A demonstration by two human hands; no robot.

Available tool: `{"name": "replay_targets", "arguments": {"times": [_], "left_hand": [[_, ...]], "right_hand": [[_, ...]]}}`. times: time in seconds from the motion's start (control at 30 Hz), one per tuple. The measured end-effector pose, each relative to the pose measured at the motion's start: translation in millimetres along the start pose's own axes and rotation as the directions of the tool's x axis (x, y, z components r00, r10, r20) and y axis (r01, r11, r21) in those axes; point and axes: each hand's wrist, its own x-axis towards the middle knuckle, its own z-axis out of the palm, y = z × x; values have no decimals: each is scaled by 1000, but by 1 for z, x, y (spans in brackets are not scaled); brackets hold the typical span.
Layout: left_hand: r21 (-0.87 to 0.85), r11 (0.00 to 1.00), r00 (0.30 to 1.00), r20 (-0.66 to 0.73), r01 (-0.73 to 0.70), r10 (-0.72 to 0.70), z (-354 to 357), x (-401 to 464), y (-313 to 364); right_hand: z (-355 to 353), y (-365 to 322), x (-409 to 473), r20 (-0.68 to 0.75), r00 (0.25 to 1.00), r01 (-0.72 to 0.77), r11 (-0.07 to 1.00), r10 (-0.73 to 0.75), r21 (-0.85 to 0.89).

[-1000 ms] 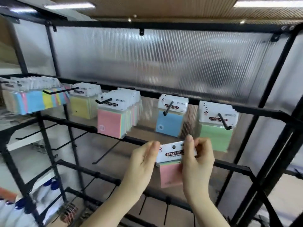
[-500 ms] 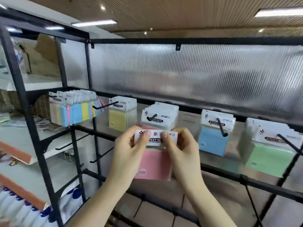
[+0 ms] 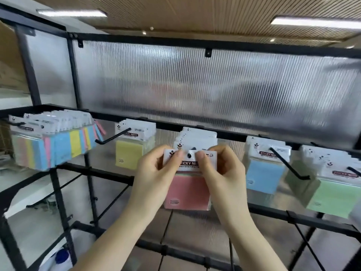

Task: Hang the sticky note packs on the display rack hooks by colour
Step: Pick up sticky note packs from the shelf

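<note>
I hold a pink sticky note pack (image 3: 187, 190) by its white header card, my left hand (image 3: 156, 173) pinching the left side and my right hand (image 3: 218, 173) pinching the right. The card's hole sits at the tip of the hook (image 3: 193, 149) that carries the other pink packs (image 3: 197, 138) behind it. Along the same black bar hang yellow packs (image 3: 129, 153), blue packs (image 3: 263, 173) and green packs (image 3: 336, 194), each on its own hook. A long row of mixed-colour packs (image 3: 52, 147) hangs at the far left.
The black display rack (image 3: 234, 136) has a ribbed translucent back panel (image 3: 195, 85). Bare hooks (image 3: 115, 200) stick out from the lower bars. White shelves (image 3: 35, 194) stand at the left, with blue-capped bottles (image 3: 62, 255) low down.
My hands carried the pink pack left and up, from below the blue and green packs to the pink hook. The camera view swung left with them.
</note>
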Motion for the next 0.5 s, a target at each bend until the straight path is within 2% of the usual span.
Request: {"name": "replay_targets", "arguments": {"times": [0.2,0.5], "left_hand": [[-34,999,998,56,-9,11,-4,1,-4],[59,993,990,109,-101,94,-9,0,-1]], "right_hand": [[1,-1,-5,-32,999,27,999,-28,-40],[2,-3,-7,-42,997,65,991,-70,-121]]}}
